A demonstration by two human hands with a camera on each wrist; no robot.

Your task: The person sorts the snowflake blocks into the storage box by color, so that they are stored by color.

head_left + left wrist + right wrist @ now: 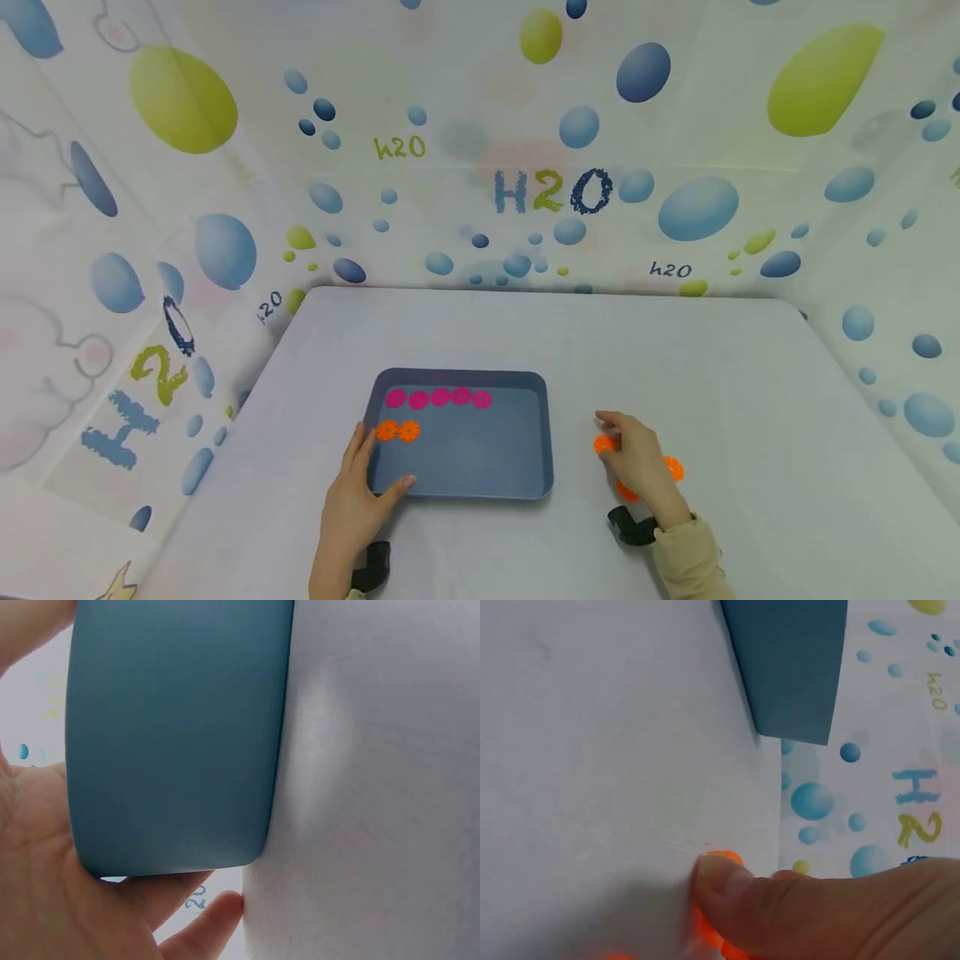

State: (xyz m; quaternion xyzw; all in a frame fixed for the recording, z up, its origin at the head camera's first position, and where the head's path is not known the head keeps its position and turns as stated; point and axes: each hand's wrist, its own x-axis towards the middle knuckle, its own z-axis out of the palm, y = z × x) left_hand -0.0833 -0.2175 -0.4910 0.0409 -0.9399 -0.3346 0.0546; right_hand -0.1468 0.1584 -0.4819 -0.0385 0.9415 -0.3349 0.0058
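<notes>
My left hand (352,504) holds the near left corner of a blue-grey tray (487,467). Its thumb lies over the front rim while the fingers run along the left side. In the tray, several pink flower-shaped pieces (440,397) form a row at the back, with two orange flower-shaped pieces (408,431) at the left below them. To the tray's right, my right hand (637,458) is low over the table, thumb and fingers around another orange piece (603,445); I cannot tell whether they pinch it. More orange pieces (674,468) lie beside and partly beneath this hand.
A white-covered table (675,350) carries everything. Behind it and at both sides hang white sheets (465,100) printed with blue and green drops. Black devices (632,527) sit at both wrists.
</notes>
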